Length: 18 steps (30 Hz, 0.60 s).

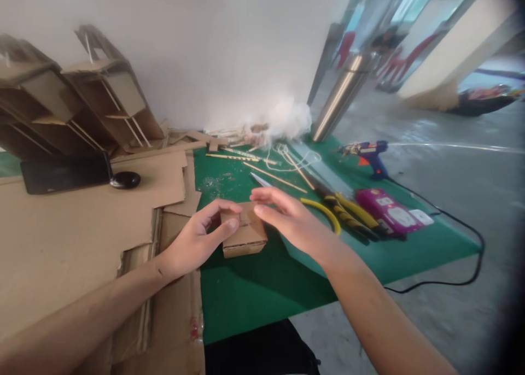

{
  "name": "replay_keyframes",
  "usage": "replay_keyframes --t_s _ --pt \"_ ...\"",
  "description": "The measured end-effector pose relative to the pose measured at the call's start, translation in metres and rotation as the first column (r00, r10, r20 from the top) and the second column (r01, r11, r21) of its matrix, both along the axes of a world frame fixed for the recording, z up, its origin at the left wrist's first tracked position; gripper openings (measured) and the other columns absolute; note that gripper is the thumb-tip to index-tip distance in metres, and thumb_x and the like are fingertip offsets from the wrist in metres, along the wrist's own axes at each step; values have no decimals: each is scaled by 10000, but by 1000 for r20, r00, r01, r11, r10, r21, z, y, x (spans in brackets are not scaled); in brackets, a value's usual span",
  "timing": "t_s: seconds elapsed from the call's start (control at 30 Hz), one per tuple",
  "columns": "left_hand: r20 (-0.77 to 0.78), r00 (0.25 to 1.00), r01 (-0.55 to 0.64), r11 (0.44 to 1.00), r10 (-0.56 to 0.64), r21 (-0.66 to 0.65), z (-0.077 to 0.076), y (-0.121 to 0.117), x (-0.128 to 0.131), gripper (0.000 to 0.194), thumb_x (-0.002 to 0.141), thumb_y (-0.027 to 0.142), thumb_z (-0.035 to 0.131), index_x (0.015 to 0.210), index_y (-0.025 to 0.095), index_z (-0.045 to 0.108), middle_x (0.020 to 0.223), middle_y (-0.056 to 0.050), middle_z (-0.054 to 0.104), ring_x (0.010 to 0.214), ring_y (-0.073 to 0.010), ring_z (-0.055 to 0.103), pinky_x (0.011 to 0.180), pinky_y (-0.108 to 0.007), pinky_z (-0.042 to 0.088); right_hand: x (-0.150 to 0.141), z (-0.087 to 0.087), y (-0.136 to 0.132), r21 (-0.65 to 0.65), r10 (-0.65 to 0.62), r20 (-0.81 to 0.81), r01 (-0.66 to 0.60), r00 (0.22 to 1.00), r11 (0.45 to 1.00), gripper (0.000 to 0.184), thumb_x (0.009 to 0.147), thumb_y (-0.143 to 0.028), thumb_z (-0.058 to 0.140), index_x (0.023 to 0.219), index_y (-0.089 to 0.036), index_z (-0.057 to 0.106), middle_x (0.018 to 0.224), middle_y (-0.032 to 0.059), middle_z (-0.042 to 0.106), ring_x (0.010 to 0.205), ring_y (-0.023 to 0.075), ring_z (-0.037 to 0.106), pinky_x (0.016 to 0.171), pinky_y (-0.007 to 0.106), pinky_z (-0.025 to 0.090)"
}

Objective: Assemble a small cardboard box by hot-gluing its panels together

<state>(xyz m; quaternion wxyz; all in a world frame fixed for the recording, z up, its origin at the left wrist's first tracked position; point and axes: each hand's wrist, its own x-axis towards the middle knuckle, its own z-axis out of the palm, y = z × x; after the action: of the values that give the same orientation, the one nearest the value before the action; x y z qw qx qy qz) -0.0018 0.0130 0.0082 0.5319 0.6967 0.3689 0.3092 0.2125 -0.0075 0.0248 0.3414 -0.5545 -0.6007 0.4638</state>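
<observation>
A small closed cardboard box [245, 234] sits on the green tabletop between my two hands. My left hand [200, 235] is at its left side, with thumb and fingers apart over the lid. Whether those fingertips press on the cardboard, I cannot tell. At the box's back right corner is my right hand [293, 219], its fingers stretched out and nothing visible in them. A pointed blade tip [260, 180] shows just behind the right fingers. To the right lie a yellow curved handle [328, 214] and pliers [356, 211] with yellow and black handles.
Cardboard sheets [82, 227] cover the left side, bearing a black phone [65, 174] and black mouse [125, 180]. Cardboard structures [110, 91] stand behind. Rightward are a purple power strip [385, 211], glue gun [371, 153], black cable [482, 249] and steel bottle [340, 99]. White fluff [287, 118] lies at the back.
</observation>
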Motion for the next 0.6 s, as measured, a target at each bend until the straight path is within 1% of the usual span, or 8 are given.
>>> replay_keyframes --t_s 0.07,0.13,0.2,0.27,0.33,0.43,0.6 --pt "-1 1000 2 1000 -2 -5 -1 0 -1 214 962 395 580 1107 242 617 796 32 501 673 -119 444 622 -242 372 -2 2 1 -44 45 -12 -46 999 998 323 935 -424 580 1201 -240 591 1257 83 624 1140 258 601 932 415 480" --pt "-10 1000 -2 1000 1 -20 -2 1 -2 234 952 405 591 1118 242 619 807 26 512 670 -122 445 611 -245 367 -4 2 1 -70 77 -57 -81 995 994 271 943 -413 569 1135 -227 613 1103 64 654 987 226 632 833 374 497" --pt "-12 1000 -3 999 2 -43 -4 1 -3 256 939 414 607 1126 240 620 822 19 532 674 -126 463 608 -248 375 -5 2 -1 -68 91 -105 -99 990 993 230 948 -407 562 1051 -211 625 970 39 641 861 189 618 752 332 488" --pt "-12 1000 -11 999 11 -48 -4 2 -4 270 925 415 626 1126 236 626 844 10 556 684 -131 487 612 -251 391 -6 2 -1 -52 99 -138 -107 986 993 210 945 -398 569 996 -201 623 907 21 614 785 161 588 699 303 469" --pt "-13 1000 -26 999 25 -40 -5 2 -4 273 917 409 636 1126 233 634 871 2 578 692 -133 505 615 -252 407 -7 1 -1 -41 101 -168 -109 981 993 195 939 -385 580 986 -200 618 888 11 599 755 148 572 670 288 455" --pt "-11 999 -36 998 35 -44 -5 1 -3 286 911 404 641 1137 229 638 911 -13 612 706 -138 541 607 -248 432 -8 1 -1 -41 96 -199 -106 975 994 183 936 -374 589 990 -200 609 897 12 603 767 150 581 662 281 452" --pt "-41 997 -64 997 62 -39 -4 0 -3 294 877 367 677 1132 223 652 905 -18 648 687 -141 576 574 -237 458 -10 -1 -1 -39 74 -170 -82 983 996 175 934 -358 592 1005 -198 602 907 13 614 776 151 597 680 284 483"
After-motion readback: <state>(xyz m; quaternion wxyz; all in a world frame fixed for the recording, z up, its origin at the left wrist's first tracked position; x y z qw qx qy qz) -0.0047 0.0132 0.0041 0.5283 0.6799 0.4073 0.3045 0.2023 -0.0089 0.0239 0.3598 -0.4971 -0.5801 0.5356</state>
